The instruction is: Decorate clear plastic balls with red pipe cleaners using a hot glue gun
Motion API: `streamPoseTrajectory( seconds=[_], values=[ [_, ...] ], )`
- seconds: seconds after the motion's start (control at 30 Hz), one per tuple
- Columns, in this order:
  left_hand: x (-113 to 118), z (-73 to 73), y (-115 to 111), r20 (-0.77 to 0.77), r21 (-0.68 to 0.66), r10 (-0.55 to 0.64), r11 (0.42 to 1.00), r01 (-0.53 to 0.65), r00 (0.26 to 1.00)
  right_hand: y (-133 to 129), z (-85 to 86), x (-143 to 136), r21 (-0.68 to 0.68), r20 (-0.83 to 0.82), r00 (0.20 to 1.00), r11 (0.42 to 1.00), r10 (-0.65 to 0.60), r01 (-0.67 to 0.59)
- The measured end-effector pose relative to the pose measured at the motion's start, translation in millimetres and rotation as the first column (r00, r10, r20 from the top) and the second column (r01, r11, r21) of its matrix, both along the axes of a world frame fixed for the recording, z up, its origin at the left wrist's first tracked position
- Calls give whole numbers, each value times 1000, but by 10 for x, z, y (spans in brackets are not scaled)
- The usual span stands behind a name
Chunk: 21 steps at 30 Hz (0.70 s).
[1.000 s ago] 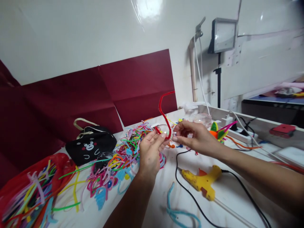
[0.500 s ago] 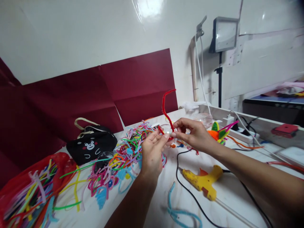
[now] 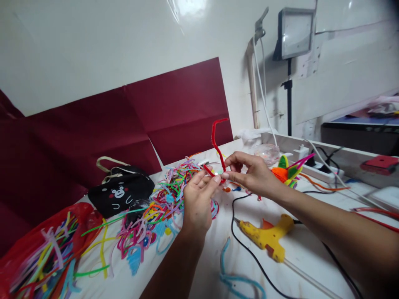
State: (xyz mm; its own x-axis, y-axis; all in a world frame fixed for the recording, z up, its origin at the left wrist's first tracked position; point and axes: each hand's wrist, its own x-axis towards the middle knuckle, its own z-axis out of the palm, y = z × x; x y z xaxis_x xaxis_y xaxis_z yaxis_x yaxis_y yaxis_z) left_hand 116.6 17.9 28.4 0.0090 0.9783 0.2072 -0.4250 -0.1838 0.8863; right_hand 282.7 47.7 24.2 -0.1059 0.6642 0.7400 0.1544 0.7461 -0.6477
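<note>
Red pipe cleaner (image 3: 215, 143) pinched at low end btwn both hands, above table (image 3: 299, 249). Left hand (image 3: 196, 199) fingertips closed on it from below-left; right hand (image 3: 249, 172) grips from right. Long axis near upright — free end curls up and away. Both hands equally near; small clear ball btwn fingertips, hard to tell.

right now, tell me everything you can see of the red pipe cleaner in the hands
The fuzzy red pipe cleaner is a thin, wire-like chenille stem, bent into a wavy line with a hooked top end. It stands roughly upright above the white table, in front of the dark red paper sheet. Its lower end is pinched between the fingertips of the left hand and the right hand, next to a small clear rounded piece that is hard to make out.
</note>
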Motion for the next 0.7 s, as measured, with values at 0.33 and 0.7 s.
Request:
streamPoseTrajectory(
  seconds=[0.33, 0.7],
  values=[
    [16, -34, 24, -33, 73, -26, 997, 28, 999, 29, -34, -20, 23, -5, 1000, 999, -25, 25],
    [-26, -87, 86, -56, 50, 14, 999, -11, 998, 34, 10, 8, -74, -24, 998, 995, 57, -59]
  ],
)
